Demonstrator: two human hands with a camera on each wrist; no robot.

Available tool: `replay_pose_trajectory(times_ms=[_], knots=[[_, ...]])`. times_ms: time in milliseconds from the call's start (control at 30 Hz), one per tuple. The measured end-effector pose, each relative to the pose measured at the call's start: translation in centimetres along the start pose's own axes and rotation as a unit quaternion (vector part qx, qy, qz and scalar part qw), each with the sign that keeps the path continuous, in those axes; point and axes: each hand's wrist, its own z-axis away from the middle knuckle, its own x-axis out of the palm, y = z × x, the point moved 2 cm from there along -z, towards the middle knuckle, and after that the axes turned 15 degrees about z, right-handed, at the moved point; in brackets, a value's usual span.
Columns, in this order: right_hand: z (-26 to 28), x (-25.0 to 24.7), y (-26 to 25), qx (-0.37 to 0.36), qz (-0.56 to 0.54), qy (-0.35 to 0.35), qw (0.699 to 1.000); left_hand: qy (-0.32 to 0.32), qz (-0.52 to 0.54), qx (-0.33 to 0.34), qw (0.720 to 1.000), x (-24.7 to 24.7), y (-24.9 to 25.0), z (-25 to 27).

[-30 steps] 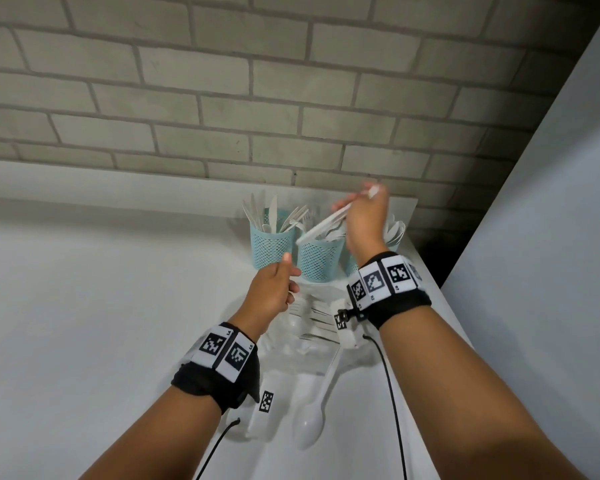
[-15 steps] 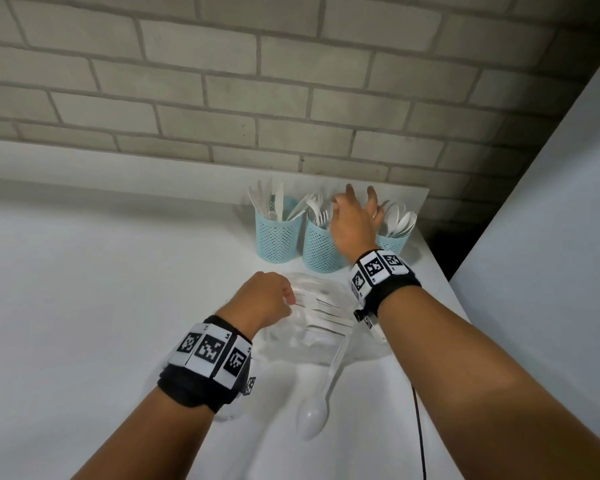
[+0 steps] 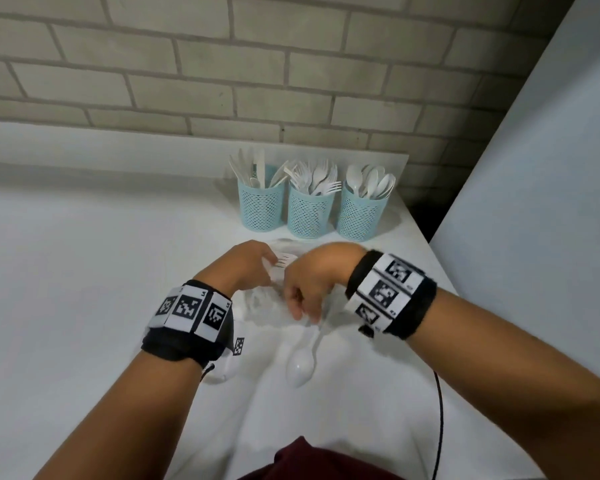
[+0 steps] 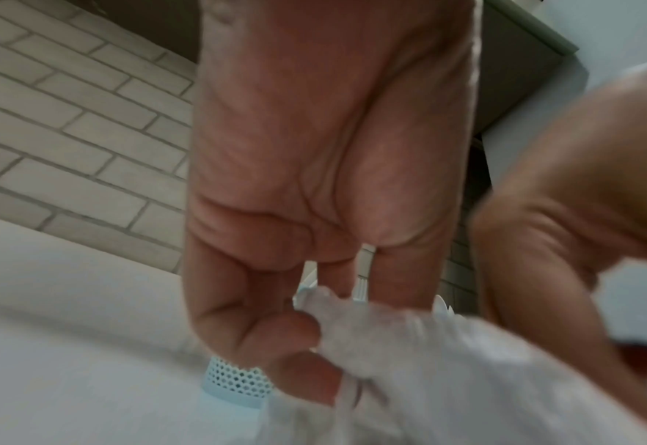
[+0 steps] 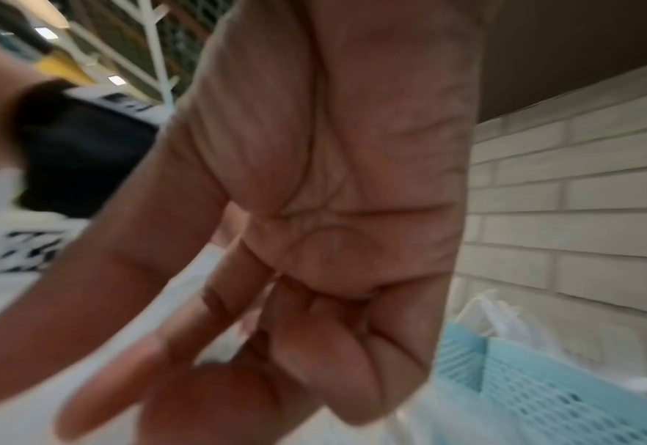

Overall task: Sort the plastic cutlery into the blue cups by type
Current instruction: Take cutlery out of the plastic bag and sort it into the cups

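Observation:
Three blue mesh cups stand at the back: the left cup (image 3: 261, 206) holds knives, the middle cup (image 3: 309, 213) forks, the right cup (image 3: 359, 216) spoons. A clear plastic bag (image 3: 267, 303) with white cutlery lies in front of them. My left hand (image 3: 269, 268) pinches the bag's edge (image 4: 352, 331). My right hand (image 3: 302, 311) reaches down at the bag's mouth with loosely bent fingers (image 5: 314, 346) and holds nothing. A fork (image 3: 286, 260) shows between the hands. A white spoon (image 3: 302, 365) lies on the table below the bag.
The white table (image 3: 84, 271) ends at a brick wall (image 3: 291, 81) behind the cups. A pale panel (image 3: 534, 202) rises at the right, with a dark gap beside the table's right edge. A black cable (image 3: 440, 410) hangs from my right wrist.
My right hand held a piece of cutlery over the middle cup, let it go there, and has come back down to the bag. My left hand has kept hold of the bag.

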Motion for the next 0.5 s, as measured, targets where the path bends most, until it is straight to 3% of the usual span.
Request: replay_pose_trajectory(times_ms=[67,133,200,267,367,500], knots=[[-0.6,2.0,-1.8,0.027,0.096,-0.005,0.995,-0.012,0.015,-0.001,1.0,0.1,-0.3,0.1],[-0.9,3.5,-3.2,0.052,0.156,0.044,0.985,-0.031,0.02,0.001,0.999,0.2,-0.4,0.4],[-1.0,4.4,-4.1,0.065,0.179,0.107,0.976,-0.04,0.023,0.004,0.999,0.2,-0.5,0.7],[-1.2,5.0,-4.3,0.066,0.187,0.117,0.973,-0.04,0.029,0.007,0.999,0.2,-0.8,0.7],[-1.1,4.9,-3.8,0.051,0.141,0.129,0.98,-0.037,0.037,0.007,0.999,0.0,-1.2,0.8],[0.1,3.6,-1.1,-0.001,-0.007,0.121,0.993,-0.024,0.033,0.003,0.999,-0.5,-1.6,0.8]])
